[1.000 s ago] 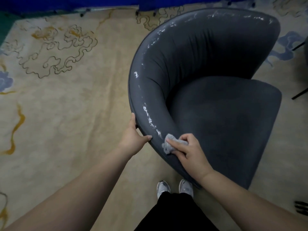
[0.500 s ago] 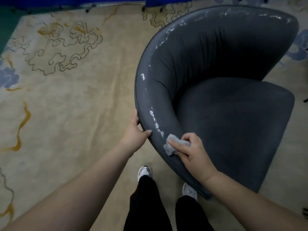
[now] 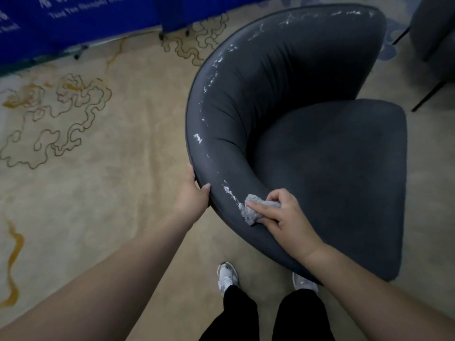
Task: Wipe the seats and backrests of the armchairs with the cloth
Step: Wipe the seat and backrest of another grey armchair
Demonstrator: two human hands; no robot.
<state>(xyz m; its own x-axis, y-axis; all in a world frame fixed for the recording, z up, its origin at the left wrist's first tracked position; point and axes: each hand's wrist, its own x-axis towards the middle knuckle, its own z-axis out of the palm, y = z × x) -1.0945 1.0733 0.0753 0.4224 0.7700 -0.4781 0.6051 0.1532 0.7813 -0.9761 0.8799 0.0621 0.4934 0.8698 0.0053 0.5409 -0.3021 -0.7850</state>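
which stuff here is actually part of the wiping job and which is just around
Part of the job:
- grey cloth, held in the right hand
- dark armchair with white marks along its rim
- left hand, gripping the rim

Just around:
- patterned carpet
- blue banner
- second chair, top right

Bare forearms, black trousers (image 3: 242,316) and white trainers (image 3: 227,276) are what the person shows.

- A beige carpet (image 3: 123,193) covers the floor, patterned with dark-outlined cloud scrolls and orange-yellow streaks.
- A blue banner (image 3: 86,18) with white lettering stands along the far edge.
- A second dark chair (image 3: 433,28) on thin black legs sits at the upper right.
- Light is dim.
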